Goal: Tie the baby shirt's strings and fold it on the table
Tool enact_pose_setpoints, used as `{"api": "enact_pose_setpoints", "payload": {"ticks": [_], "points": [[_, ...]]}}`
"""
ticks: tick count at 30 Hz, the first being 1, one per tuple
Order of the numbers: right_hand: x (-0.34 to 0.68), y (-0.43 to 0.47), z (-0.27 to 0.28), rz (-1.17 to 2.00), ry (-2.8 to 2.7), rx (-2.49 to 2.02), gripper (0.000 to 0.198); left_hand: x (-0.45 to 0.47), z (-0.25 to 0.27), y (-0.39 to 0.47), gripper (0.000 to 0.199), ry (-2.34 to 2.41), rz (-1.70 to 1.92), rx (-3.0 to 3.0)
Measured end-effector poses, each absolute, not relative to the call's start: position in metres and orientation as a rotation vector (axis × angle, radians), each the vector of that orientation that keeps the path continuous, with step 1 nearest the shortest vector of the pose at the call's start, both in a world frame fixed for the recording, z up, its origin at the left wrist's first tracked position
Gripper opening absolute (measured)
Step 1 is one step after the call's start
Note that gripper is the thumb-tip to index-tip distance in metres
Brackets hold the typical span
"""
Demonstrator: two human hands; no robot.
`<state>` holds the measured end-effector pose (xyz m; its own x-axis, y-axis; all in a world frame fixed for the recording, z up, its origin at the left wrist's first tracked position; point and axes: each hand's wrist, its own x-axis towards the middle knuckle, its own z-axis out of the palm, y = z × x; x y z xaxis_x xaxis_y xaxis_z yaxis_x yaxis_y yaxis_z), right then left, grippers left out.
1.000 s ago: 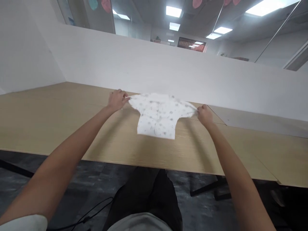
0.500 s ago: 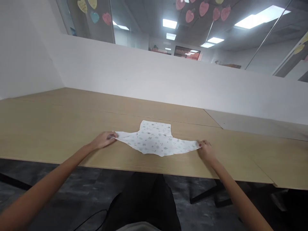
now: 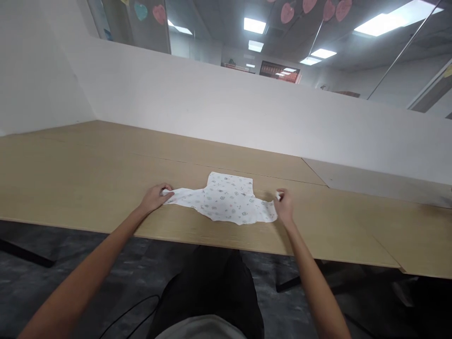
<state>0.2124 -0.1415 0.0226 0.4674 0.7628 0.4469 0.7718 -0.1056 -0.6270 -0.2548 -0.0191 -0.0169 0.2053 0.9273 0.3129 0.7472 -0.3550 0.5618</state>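
A small white long-sleeved garment [image 3: 228, 200] with a scattered print, which looks like a baby's top, lies spread on the wooden table [image 3: 106, 174]. Its body points toward the wall and its sleeves stretch out to both sides. My left hand [image 3: 155, 197] is closed on the end of the left sleeve, resting on the tabletop. The end of the right sleeve is pinched in my right hand [image 3: 284, 205], lifted and bent up off the table. Part of each cuff is hidden by the fingers.
Behind the table rises a white wall [image 3: 197, 103], topped by glass with paper hearts [image 3: 287, 12] on it. A grey panel [image 3: 370, 181] adjoins the table at the back right. The table's front edge runs close to my legs [image 3: 212, 287].
My right hand has moved inward to the left, raising and bending the right sleeve's end. The left hand keeps its hold on the other sleeve. The camera has tilted slightly down.
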Motion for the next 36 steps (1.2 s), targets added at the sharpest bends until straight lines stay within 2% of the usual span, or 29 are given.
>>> {"api": "enact_pose_setpoints", "payload": {"ticks": [3,9,14,17,22,24,28,36], "points": [[0.137,-0.125,0.033,0.012,-1.467,-1.621,0.035,-0.258,-0.019,-0.019,0.042,1.542,1.065,2.021],[0.034,-0.114,0.025,0.047,-1.842,-1.756,0.031,-0.257,-0.020,-0.019,0.066,1.481,1.238,1.797],[-0.002,-0.177,0.006,0.046,-1.982,-1.614,0.023,-0.259,-0.019,-0.022,0.065,1.427,1.379,1.618],[-0.035,-0.249,-0.036,0.199,-2.055,-1.295,0.019,-0.252,-0.017,-0.024,0.065,1.382,1.510,1.419],[-0.073,-0.323,-0.143,0.715,-2.362,-1.163,0.011,-0.199,0.010,-0.028,0.059,1.187,1.693,1.179],[-0.076,-0.327,-0.173,0.795,-2.421,-1.229,0.012,-0.163,0.026,-0.032,0.056,1.158,1.678,1.281],[-0.077,-0.322,-0.202,0.732,-2.334,-1.294,0.018,-0.085,0.040,-0.053,0.047,1.087,1.447,1.676],[-0.088,-0.319,-0.229,0.759,-2.166,-1.360,0.021,-0.005,-0.010,-0.093,0.055,0.789,1.031,2.371]]}}
